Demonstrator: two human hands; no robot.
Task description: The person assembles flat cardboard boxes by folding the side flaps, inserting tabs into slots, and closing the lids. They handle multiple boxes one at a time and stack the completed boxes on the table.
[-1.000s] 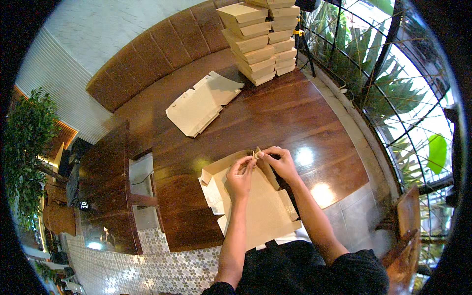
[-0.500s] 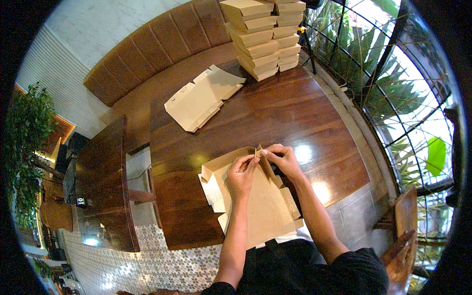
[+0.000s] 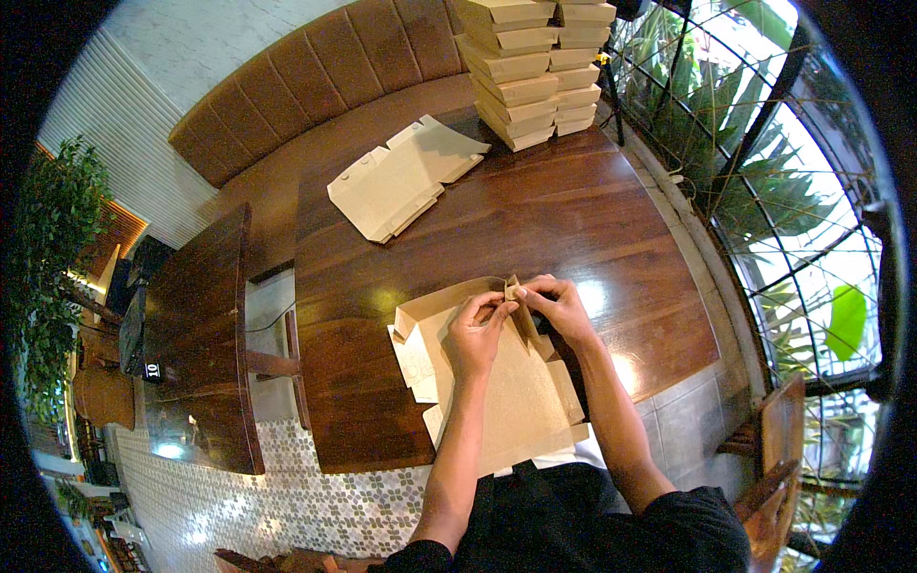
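bare forearms (image 3: pixel 457 449) angled inward, left grip (image 3: pixel 478 329) pinched, right grip (image 3: pixel 562 307) pinched

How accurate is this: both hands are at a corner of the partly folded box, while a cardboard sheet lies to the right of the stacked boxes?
One slip: the cardboard sheet lies to the left of the stacked boxes, as the head view shows. The left hand and right hand are indeed at a corner of the partly folded box.

Two hands (image 3: pixel 475 331) meet at one part-folded box (image 3: pixel 523 411). Far off are one flat cardboard blank (image 3: pixel 406 181) and, right, two box stacks (image 3: pixel 516 88). Wooden tables (image 3: pixel 573 215): two.
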